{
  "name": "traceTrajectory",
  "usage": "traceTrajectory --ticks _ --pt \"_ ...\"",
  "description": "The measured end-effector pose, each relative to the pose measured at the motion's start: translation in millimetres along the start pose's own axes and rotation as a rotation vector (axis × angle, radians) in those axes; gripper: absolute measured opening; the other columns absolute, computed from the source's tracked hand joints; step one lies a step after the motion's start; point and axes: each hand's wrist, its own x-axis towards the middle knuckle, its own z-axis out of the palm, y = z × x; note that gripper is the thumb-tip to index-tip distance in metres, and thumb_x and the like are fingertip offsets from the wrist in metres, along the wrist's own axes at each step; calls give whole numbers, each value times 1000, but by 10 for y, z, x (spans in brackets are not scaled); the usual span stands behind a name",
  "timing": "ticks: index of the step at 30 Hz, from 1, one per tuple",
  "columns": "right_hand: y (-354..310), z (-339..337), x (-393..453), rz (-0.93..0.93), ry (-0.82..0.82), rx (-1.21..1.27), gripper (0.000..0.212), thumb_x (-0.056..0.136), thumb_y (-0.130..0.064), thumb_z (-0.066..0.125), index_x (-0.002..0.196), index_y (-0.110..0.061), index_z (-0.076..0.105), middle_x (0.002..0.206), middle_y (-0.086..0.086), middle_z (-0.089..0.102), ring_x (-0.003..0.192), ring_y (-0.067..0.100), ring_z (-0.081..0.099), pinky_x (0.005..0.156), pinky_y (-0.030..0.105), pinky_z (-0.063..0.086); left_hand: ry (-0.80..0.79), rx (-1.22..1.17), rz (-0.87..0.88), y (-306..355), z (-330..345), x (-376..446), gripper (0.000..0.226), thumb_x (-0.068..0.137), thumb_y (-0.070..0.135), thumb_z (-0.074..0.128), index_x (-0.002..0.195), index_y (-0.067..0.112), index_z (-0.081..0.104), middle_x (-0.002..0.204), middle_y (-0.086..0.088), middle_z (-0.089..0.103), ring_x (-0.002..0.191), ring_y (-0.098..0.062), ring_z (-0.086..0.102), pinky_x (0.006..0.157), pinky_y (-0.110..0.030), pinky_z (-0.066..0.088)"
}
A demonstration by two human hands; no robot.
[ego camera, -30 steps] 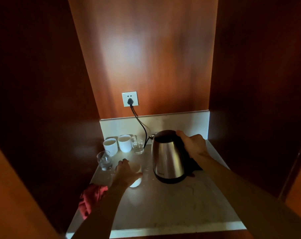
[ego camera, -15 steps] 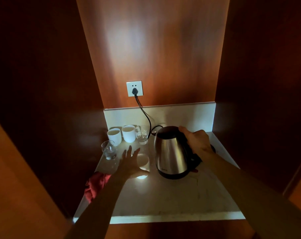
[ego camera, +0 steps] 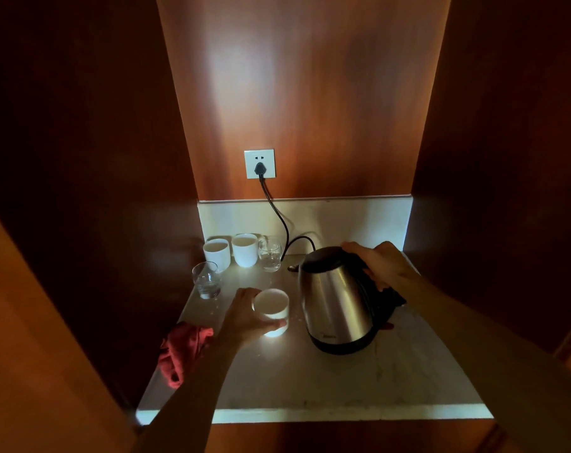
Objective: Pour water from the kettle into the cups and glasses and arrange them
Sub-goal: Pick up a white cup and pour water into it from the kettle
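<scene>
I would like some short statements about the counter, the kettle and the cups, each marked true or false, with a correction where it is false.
1. The right hand holds the handle of the kettle. True.
2. The left hand grips a clear glass. False: it grips a white cup near the kettle.
3. Two white mugs stand at the back of the counter. True.
4. The socket on the wall has nothing plugged in. False: a black plug sits in it, with its cord running down to the counter.
5. A red cloth lies at the left edge of the counter. True.
6. The kettle lies on its side. False: it is roughly upright.
</scene>
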Motion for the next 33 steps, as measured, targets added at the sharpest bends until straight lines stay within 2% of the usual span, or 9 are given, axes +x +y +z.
traceTrajectory --ticks 6,10,14,21,27,33 --pt "-85 57 25 -10 -83 -95 60 81 -61 70 57 -9 54 36 -1 47 27 13 40 42 24 36 130 -79 39 -10 123 -101 80 45 49 92 116 27 61 113 12 53 98 -4 54 78 -8 39" --pt "-90 112 42 3 -114 -148 59 79 -63 71 58 -10 56 35 -2 47 29 13 40 43 24 35 151 -99 63 -25 130 -114 80 46 45 94 117 24 63 116 9 56 98 -6 55 82 -16 43" --pt "-142 139 111 17 -130 -194 60 77 -65 72 58 -11 55 36 0 46 28 13 37 41 22 32 156 -87 70 -38 147 -110 87 42 60 84 118 26 62 117 10 55 101 -7 55 86 -19 47" --pt "-280 194 176 -25 -177 -317 64 79 -63 70 48 -12 48 35 3 44 31 17 39 52 28 39 163 -104 95 -77 148 -98 90 42 63 80 121 25 62 120 10 55 107 -8 56 93 -24 50" --pt "-320 229 300 -28 -210 -411 63 75 -67 69 54 -10 54 48 10 52 32 17 43 49 25 40 159 -102 90 -68 144 -98 84 49 46 93 123 24 61 122 12 51 107 -1 50 91 -13 39" --pt "-383 269 347 -52 -262 -472 65 75 -72 66 66 -8 61 58 15 56 37 17 43 43 21 37 149 -110 90 -84 143 -91 86 49 46 93 125 23 59 123 11 50 107 -3 51 93 -15 41"
